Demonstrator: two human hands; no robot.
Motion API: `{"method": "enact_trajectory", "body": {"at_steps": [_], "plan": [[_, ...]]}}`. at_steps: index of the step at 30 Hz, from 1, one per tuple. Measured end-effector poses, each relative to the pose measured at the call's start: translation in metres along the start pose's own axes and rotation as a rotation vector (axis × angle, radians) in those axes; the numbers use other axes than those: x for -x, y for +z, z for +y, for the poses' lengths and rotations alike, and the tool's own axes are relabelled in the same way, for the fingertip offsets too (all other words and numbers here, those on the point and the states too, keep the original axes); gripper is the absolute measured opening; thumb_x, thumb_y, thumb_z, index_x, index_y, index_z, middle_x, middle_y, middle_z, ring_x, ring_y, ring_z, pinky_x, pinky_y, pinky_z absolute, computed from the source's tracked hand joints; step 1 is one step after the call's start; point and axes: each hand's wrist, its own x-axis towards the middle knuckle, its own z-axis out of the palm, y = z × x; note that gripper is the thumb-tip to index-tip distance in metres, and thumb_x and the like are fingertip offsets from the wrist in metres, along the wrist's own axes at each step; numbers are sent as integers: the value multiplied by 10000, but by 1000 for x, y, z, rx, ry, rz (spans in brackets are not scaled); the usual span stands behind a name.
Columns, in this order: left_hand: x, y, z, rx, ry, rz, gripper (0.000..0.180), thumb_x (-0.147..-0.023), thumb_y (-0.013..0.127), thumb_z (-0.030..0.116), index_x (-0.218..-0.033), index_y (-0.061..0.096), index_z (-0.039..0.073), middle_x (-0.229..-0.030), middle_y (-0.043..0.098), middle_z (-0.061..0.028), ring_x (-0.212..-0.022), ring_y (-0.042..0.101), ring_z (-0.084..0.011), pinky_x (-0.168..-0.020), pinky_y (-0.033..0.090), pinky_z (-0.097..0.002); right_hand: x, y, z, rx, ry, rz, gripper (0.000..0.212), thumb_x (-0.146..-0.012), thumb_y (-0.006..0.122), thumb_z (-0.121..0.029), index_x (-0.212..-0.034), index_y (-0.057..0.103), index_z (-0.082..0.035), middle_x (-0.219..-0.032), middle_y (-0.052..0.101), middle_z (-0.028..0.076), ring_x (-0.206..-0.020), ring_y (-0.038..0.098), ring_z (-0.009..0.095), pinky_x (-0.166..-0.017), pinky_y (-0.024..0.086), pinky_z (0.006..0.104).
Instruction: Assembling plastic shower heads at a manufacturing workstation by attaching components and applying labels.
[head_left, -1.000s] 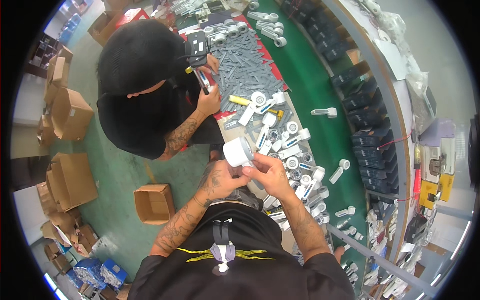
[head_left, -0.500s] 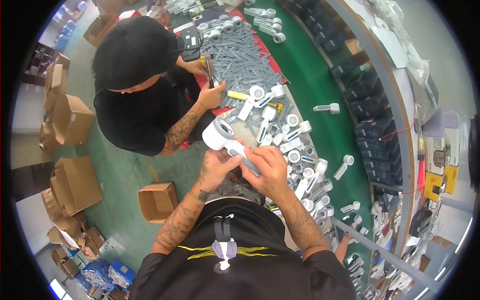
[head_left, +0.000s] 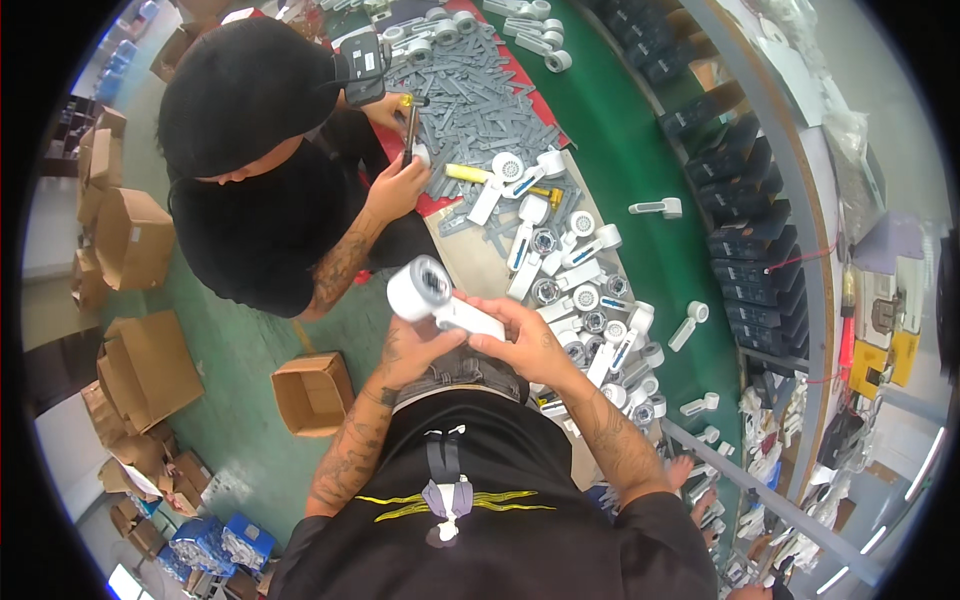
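Observation:
Both hands hold a white handheld fan, with a drum-shaped head and a straight handle. My left hand grips it below the head, its thumb along the near side of the handle. The fingers of my right hand close around the handle's far end. The head's round end, with a grey ring and a dark inside, faces up and to the right. To the right of my hands, a heap of similar white fans lies on the table, some with grilles and others with uncovered round ends.
Grey plastic strips are piled on the table's far part. A yellow-handled tool lies near them. At the left, a co-worker holds a screwdriver-like tool. Cardboard boxes stand on the floor. More fans lie on the green surface.
The fan has turned in my hands, so its open round end shows more and the handle's grey strip is no longer visible. My right hand has shifted slightly left along with it.

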Motion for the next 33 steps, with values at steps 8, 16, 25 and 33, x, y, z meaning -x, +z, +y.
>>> {"method": "enact_trajectory", "body": {"at_steps": [8, 16, 25, 33], "plan": [[-23, -73, -24, -284, -221, -291, 715, -845, 885, 316, -1424, 618, -10, -1367, 667, -116, -1243, 627, -188, -1098, 473, -331, -75, -48, 35, 891, -315, -133, 348, -819, 746, -16, -1151, 655, -70, -1095, 615, 134, -1070, 620, 378, -935, 515, 456], [-76, -52, -165, -1327, -156, -31, 315, -988, 660, 243, -1066, 630, -61, -1050, 726, -298, -988, 710, -496, -872, 563, -580, -158, -57, 100, 1110, -342, -188, 231, -919, 698, -316, -967, 720, -91, -1018, 710, 136, -1036, 625, 372, -921, 490, 480], [-84, -56, -164, -1349, -229, -80, 348, -994, 653, 223, -1113, 604, -101, -981, 713, -342, -958, 711, -510, -866, 565, -583, -195, -52, 150, 1195, -379, 149, 454, -1008, 627, -348, -683, 704, -41, -672, 676, 184, -666, 673, 407, -668, 545, 505], [-87, -79, -155, -1455, 14, -209, 336, -945, 740, 309, -1097, 655, 22, -907, 727, -228, -859, 715, -454, -747, 551, -564, -160, -73, 160, 1078, -562, -23, 275, -901, 701, -309, -758, 732, -76, -798, 696, 165, -782, 661, 384, -717, 524, 509]]}}
